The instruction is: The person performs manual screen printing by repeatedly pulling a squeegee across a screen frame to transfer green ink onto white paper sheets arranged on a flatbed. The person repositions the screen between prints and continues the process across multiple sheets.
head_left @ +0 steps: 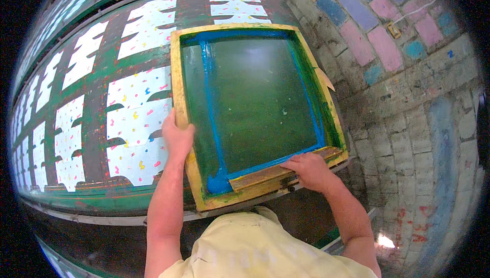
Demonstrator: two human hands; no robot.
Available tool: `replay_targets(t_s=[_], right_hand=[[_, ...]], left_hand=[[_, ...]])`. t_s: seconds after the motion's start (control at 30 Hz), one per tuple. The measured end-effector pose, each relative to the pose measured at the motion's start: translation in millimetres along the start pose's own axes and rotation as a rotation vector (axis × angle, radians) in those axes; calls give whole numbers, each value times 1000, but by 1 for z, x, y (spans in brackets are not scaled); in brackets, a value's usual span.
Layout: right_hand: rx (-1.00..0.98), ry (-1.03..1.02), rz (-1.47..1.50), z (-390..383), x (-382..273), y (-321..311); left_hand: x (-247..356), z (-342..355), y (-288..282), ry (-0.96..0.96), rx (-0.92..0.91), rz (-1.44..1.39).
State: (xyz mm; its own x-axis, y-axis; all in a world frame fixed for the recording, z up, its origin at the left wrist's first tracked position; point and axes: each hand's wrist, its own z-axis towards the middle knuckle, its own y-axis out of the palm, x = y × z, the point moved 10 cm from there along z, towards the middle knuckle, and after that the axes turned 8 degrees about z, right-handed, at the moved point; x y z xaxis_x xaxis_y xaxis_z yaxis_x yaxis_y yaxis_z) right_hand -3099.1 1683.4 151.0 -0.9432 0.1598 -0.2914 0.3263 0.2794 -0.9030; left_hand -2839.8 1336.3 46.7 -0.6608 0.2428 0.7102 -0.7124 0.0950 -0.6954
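Note:
A screen printing frame [177,81] with yellow edges and a dark green mesh lies over the right end of a long table. Blue ink [219,183] runs in lines along the mesh's borders and pools at the near left corner. My left hand [178,134] grips the frame's left side, thumb on top and the other fingers partly hidden. Inside the near edge rests a long wooden squeegee [258,177]. Closed over the squeegee's top, right of its middle, is my right hand [308,171]; some of its fingertips are hidden.
Rows of white cut fabric pieces [138,120] with small coloured prints lie on the green and dark table [92,196] to the left. A metal rail [112,220] follows the table's near edge. On the right stands a brick wall [403,125], partly painted, with a cable [418,7].

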Motion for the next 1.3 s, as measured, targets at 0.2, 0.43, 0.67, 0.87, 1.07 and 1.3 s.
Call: replay_targets(t_s=[0.2,0.43,0.67,0.87,1.07,1.3], right_hand=[[118,-28,39,-18,-3,11],[181,-88,17,-20,4,29],[290,-178,-5,1,12,20],[381,-250,-40,99,54,-22],[419,-310,-25,223,99,-82],[563,-312,-110,346,141,-126]], left_hand=[[-1,-1,1,-6,1,-68],[-6,-3,3,-65,0,-48],[-8,-4,3,-70,-1,-67],[-15,-9,4,-124,17,-138],[-17,-11,3,-129,33,-158],[69,-16,-26,295,256,298]])
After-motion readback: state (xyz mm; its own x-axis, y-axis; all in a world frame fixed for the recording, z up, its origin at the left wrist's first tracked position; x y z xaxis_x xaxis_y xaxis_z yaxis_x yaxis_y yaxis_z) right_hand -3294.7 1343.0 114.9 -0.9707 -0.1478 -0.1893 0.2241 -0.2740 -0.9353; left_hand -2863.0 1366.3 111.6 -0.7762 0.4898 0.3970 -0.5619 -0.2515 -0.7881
